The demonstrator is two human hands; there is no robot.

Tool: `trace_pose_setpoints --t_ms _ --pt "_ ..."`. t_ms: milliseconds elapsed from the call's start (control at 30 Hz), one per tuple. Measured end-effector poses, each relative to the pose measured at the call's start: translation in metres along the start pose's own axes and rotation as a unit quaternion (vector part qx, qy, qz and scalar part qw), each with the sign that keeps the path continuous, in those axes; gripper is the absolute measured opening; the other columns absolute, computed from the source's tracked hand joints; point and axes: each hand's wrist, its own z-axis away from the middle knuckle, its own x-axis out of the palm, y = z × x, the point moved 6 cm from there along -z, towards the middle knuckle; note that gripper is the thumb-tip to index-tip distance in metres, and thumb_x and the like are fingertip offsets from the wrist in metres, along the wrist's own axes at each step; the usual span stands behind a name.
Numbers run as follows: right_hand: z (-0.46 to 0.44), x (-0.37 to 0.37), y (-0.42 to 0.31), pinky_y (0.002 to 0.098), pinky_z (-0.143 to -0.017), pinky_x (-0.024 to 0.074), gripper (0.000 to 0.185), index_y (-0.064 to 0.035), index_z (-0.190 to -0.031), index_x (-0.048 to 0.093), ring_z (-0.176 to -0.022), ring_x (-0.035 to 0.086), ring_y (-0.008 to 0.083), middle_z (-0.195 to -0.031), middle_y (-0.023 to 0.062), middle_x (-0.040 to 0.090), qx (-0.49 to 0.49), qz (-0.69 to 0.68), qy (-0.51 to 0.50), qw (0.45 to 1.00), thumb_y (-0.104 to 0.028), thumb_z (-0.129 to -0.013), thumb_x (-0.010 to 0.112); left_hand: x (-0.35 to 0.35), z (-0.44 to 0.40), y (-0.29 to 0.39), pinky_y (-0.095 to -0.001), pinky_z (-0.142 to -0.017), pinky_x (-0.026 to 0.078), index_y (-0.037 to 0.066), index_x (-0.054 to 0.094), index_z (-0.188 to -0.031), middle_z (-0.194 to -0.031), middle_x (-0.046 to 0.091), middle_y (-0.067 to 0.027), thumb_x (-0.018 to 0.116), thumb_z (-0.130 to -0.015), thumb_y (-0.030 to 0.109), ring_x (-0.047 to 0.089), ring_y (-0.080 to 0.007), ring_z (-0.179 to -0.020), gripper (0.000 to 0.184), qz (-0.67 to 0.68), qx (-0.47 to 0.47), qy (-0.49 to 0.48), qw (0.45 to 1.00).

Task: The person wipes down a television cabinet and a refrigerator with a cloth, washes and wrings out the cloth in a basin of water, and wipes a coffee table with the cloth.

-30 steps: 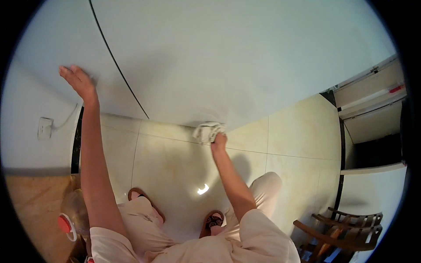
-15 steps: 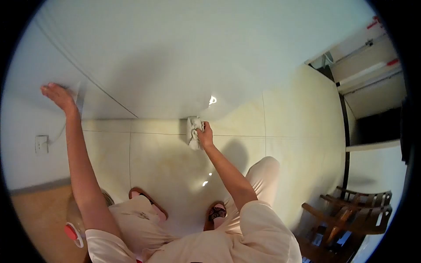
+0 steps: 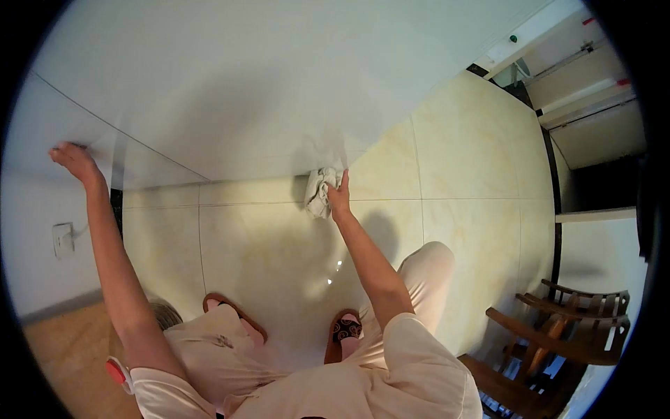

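My right hand (image 3: 340, 198) is closed around a crumpled off-white cloth (image 3: 317, 193), with the thumb side raised along it. Hand and cloth are at the lower edge of a large smooth white panel (image 3: 230, 91). Whether the cloth presses on the panel's face or its edge I cannot tell. Far to the left, my left hand (image 3: 75, 162) leans on the white wall beside the panel, its fingers extended and nothing visible in it. A thin dark seam runs slantwise across the panel's left part.
Pale tiles cover the floor (image 3: 474, 160). A wall socket (image 3: 63, 240) with a plug sits below my left hand. Dark wooden chairs (image 3: 558, 328) stand at lower right, and shelving with drawers (image 3: 593, 133) at upper right. My slippered feet are apart.
My right hand and the cloth have moved slightly up and right. The left hand has shifted left and a little down. The panel's lower right edge now shows more clearly against the floor.
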Motion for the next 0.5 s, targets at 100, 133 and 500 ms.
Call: trace_pose_setpoints --t_ms 100,133,500 --pt "-0.006 0.001 0.012 0.0292 -0.099 0.0346 0.081 -0.0097 -0.145 0.005 -0.125 0.038 0.0258 -0.145 0.0181 0.025 -0.018 -0.021 0.004 1.0 0.003 -0.081 0.053 -0.001 0.004 0.01 -0.0383 -0.111 0.01 -0.013 0.02 -0.134 -0.144 0.014 -0.0283 0.026 -0.096 0.04 0.012 -0.0361 -0.136 0.065 0.011 -0.008 0.021 1.0" --pt "-0.008 0.002 0.014 0.0291 -0.099 0.035 0.082 -0.0111 -0.145 0.005 -0.125 0.038 0.0262 -0.145 0.0191 0.025 -0.025 -0.037 0.005 0.999 0.003 -0.08 0.053 0.0 0.001 0.001 -0.0384 -0.11 0.012 -0.013 0.022 -0.131 -0.141 0.018 -0.0284 0.027 -0.096 0.038 0.016 -0.0363 -0.133 0.062 0.006 -0.005 0.016 1.0" --pt "-0.027 0.011 0.043 0.0311 -0.091 0.0427 0.072 -0.0056 -0.142 0.016 -0.112 0.05 0.0243 -0.133 0.017 0.04 0.006 -0.115 0.062 0.991 0.0 -0.081 0.054 0.0 -0.002 -0.006 -0.04 -0.104 0.021 -0.012 0.033 -0.115 -0.125 0.035 -0.0264 0.031 -0.094 0.028 0.032 -0.0362 -0.119 0.046 -0.052 0.025 0.066 0.996"
